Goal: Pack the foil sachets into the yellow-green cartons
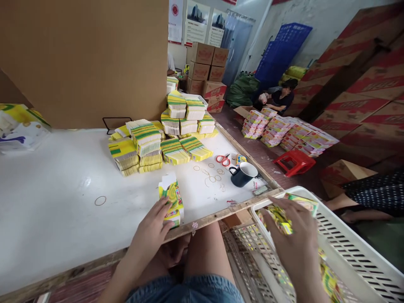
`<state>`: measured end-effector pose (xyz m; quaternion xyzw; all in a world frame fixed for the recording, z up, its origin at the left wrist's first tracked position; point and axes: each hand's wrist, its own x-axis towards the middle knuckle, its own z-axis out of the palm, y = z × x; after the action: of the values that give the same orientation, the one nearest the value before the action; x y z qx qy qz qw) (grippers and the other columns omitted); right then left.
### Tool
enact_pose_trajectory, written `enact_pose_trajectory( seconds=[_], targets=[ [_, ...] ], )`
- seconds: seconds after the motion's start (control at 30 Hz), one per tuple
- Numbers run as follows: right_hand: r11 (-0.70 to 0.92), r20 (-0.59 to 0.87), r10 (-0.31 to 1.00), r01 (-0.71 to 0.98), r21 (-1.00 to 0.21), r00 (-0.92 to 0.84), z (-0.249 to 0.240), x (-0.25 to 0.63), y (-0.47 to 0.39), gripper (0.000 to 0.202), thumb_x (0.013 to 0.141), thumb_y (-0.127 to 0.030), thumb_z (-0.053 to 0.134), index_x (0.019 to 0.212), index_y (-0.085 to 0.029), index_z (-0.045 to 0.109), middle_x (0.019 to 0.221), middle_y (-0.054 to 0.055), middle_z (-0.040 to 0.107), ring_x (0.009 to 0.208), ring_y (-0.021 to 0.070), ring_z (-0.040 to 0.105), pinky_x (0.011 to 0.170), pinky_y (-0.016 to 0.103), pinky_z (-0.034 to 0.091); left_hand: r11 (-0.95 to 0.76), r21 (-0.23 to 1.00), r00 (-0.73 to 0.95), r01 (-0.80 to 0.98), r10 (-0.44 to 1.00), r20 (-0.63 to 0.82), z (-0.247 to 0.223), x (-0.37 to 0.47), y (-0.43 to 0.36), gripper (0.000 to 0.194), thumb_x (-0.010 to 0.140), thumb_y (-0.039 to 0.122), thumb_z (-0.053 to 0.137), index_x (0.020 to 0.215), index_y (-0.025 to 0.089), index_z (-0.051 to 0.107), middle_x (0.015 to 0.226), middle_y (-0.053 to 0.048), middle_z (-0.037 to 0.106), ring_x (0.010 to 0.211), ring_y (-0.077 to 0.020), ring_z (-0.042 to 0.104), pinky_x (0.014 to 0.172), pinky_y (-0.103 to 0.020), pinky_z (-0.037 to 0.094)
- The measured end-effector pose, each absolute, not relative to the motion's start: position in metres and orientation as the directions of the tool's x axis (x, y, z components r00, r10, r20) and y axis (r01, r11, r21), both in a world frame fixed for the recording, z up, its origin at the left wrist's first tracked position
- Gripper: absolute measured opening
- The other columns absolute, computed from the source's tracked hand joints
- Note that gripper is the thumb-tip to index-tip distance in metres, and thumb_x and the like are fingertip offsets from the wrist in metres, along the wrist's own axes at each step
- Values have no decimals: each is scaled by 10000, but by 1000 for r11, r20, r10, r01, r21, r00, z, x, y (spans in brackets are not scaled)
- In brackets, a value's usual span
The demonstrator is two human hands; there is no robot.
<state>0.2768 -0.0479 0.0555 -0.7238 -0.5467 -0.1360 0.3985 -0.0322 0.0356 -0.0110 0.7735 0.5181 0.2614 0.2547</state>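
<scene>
My left hand rests on a yellow and green carton at the table's front edge. Its fingers lie over the carton's left side and the thumb is near the close end; white end flaps stand out at the far end. Over the white plastic basket at the right is my right hand, slightly blurred, fingers and thumb apart with nothing visible between them. Below it in the basket are yellow packets, and a green and yellow box shows just behind the fingers.
Bundled flat cartons are stacked at the table's back. A dark mug, red-handled scissors and rubber bands lie to the right. A cardboard sheet stands behind. Beyond are a red stool and a seated person.
</scene>
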Motion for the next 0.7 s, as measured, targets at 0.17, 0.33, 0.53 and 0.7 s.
enact_pose_trajectory(
  seconds=[0.17,0.33,0.53,0.7],
  targets=[
    [-11,245,910,610,-793,334,21,229,-33,294,876,-431,571,990,-196,707,872,83,697,719,215,607,658,330,488,-385,582,370,717,917,151,-7,-40,45,292,822,302,601,1079,244,726,1275,-64,664,1135,-276,647,953,-398,528],
    [-50,9,980,288,-956,200,6,180,-19,368,875,-487,571,891,-164,748,755,67,727,653,197,609,638,298,486,-445,528,369,723,895,250,4,-38,40,289,908,266,476,953,241,760,1041,-50,777,964,-253,729,823,-356,594],
    [-122,-144,980,-153,-981,140,0,163,-14,391,833,-523,624,936,-164,740,689,35,710,618,187,629,646,309,517,-805,397,521,440,589,617,7,-19,-3,256,891,119,515,1038,178,716,1067,-74,769,1090,-213,674,970,-301,534],
    [-104,-150,974,-249,-963,171,-9,159,-13,352,770,-481,713,938,-172,725,849,70,749,796,234,686,802,377,536,-779,472,453,414,626,635,-3,-10,-15,212,856,110,604,1035,183,693,1084,-87,759,1101,-228,667,948,-303,555]
  ],
)
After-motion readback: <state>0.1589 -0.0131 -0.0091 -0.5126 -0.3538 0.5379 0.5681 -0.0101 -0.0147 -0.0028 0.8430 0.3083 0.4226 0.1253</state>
